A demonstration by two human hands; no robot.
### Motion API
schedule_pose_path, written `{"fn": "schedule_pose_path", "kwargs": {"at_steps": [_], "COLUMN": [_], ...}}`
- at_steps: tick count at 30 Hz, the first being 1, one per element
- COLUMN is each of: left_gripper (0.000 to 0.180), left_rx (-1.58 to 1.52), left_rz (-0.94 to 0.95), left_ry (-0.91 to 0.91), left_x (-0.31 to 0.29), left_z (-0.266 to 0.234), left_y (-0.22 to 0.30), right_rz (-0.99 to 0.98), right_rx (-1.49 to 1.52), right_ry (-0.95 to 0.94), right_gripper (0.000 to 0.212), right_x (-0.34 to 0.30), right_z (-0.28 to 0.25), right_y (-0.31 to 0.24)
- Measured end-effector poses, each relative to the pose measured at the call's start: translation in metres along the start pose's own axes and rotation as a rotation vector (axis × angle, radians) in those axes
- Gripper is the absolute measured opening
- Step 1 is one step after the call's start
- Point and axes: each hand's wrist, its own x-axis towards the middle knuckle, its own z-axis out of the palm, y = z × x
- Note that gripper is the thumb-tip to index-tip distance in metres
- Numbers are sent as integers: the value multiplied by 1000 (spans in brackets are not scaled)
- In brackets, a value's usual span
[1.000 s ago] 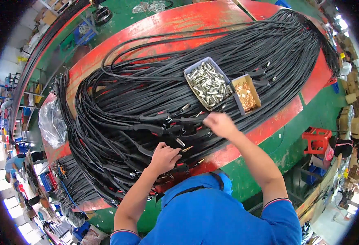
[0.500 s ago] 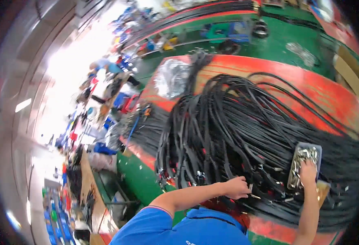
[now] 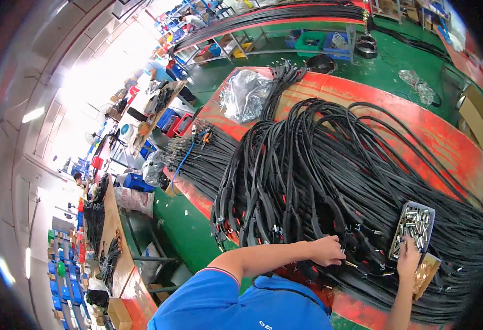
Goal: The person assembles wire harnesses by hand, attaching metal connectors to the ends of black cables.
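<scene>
Black cables (image 3: 329,159) with metal-tipped ends lie heaped across the red table (image 3: 445,140). Close to my body, my left hand (image 3: 328,251) is closed over the near cable ends, its fingers around what looks like a cable end; a small metallic bit shows at its fingertips. A grey plastic box (image 3: 430,223) full of silvery metal sleeves (image 3: 417,223) rests on the cables to the right. At the box's near edge, my right hand (image 3: 409,259) pinches with thumb and fingers, a small metal sleeve seeming to be between them, partly hidden.
Beside the box's near end is a small open carton (image 3: 427,275) with brass-coloured pieces. A clear plastic bag (image 3: 246,96) sits at the table's far left, near bundled cables (image 3: 203,159). Another workbench (image 3: 117,247) stands left, across a green floor (image 3: 189,234).
My right hand has drawn back from over the sleeves toward the box's near edge. My left hand stays about where it was, and the view has shifted slightly.
</scene>
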Motion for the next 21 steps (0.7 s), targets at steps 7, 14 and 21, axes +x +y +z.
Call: {"fn": "schedule_pose_path", "kwargs": {"at_steps": [7,14,21], "left_gripper": [25,19,21], "left_rx": [86,-22,-46], "left_rz": [26,176,209], "left_ry": [-68,122,92], "left_x": [-11,-30,-27], "left_z": [-26,-35,-34], "left_y": [6,-8,-7], "right_rz": [528,459,342], "right_rx": [738,487,395], "right_ry": [-96,-274,-315], "right_gripper": [48,28,26], "right_x": [-69,-90,-91], "right_z": [15,9,5], "right_y": [-114,-153,-157]}}
